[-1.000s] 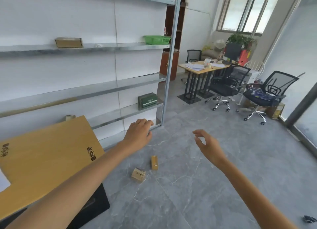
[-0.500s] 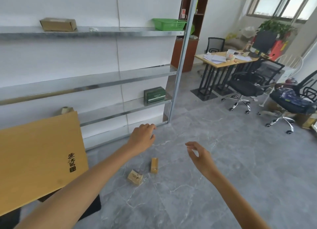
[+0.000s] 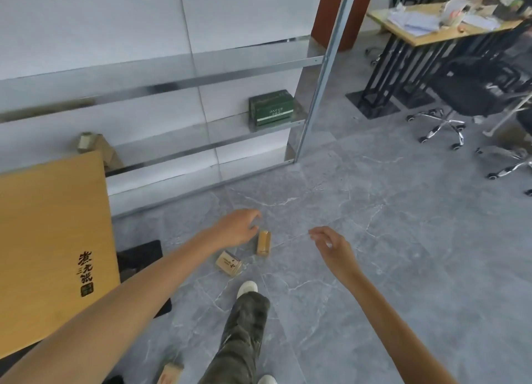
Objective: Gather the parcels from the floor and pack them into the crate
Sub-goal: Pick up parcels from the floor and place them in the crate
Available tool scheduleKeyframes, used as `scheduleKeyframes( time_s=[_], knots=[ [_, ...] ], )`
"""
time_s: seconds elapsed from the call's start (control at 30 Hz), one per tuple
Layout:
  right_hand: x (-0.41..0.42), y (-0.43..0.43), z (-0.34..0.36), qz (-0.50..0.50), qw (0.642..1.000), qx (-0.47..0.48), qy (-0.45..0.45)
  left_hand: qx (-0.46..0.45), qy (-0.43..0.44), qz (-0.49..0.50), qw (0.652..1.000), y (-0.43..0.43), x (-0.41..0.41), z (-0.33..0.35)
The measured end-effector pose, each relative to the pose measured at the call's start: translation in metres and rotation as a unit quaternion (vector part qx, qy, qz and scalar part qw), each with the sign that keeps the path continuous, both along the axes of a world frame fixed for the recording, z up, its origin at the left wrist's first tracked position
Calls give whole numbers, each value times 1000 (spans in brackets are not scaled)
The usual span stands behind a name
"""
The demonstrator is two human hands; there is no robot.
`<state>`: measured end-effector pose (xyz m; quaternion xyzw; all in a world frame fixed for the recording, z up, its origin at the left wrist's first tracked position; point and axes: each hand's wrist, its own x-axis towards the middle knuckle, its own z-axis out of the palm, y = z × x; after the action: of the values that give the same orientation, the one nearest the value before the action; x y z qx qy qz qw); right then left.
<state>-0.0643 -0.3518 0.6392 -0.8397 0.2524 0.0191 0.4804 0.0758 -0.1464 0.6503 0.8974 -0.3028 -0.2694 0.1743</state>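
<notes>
Reaching low with the left hand [image 3: 236, 229]: loosely curved, palm down, gripping nothing, just beside the top end of the standing parcel [image 3: 263, 242] with no visible contact. Holding the right hand [image 3: 331, 247] out on the other side, half open, thumb and forefinger close together as if ready to pinch, also empty, and apart from that parcel.

Between the two hands, on the grey floor [image 3: 374, 268]: the standing parcel and, just beside it toward the camera, a tipped parcel [image 3: 229, 263] lying on a slant. At the bottom edge, a third parcel [image 3: 169, 373], blurred, near the trouser leg [image 3: 244, 326].

Compared with a second ago: bent much nearer the floor, brought both hands down from well above the parcels to about their level, stepped a pale shoe [image 3: 247, 287] up just behind the tipped parcel. No shift in either of the two parcels ahead. Means approach about done, first pickup next; nothing gathered yet, so task barely started.

Further out: a wooden board [image 3: 51, 239] on the left, with a black shape [image 3: 141, 257] under it, possibly the crate, though impossible to tell from here. Behind, a metal rack [image 3: 201, 81] with a green box [image 3: 272, 110] on a low shelf. Off to the right, a desk [image 3: 431, 29] and an office chair [image 3: 466, 96].

Probably best to close the left hand round the standing parcel, take the tipped one with the right, then turn left toward the black shape
</notes>
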Motion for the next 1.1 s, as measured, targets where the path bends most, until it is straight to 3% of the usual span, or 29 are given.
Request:
scheduleKeyframes(
  time_s=[0.23,0.53,0.93,1.1],
  knots=[
    [96,-20,-62,-30,995,28,93,52,107,-3,993,-26,109,-64],
    [204,-48,-174,-61,976,66,196,87,148,9,985,-59,212,-189],
    [262,-83,-627,-59,940,51,333,53,223,184,956,-114,229,-650],
    [260,-74,-749,15,909,138,394,66,336,228,911,-130,203,-768]
  ],
)
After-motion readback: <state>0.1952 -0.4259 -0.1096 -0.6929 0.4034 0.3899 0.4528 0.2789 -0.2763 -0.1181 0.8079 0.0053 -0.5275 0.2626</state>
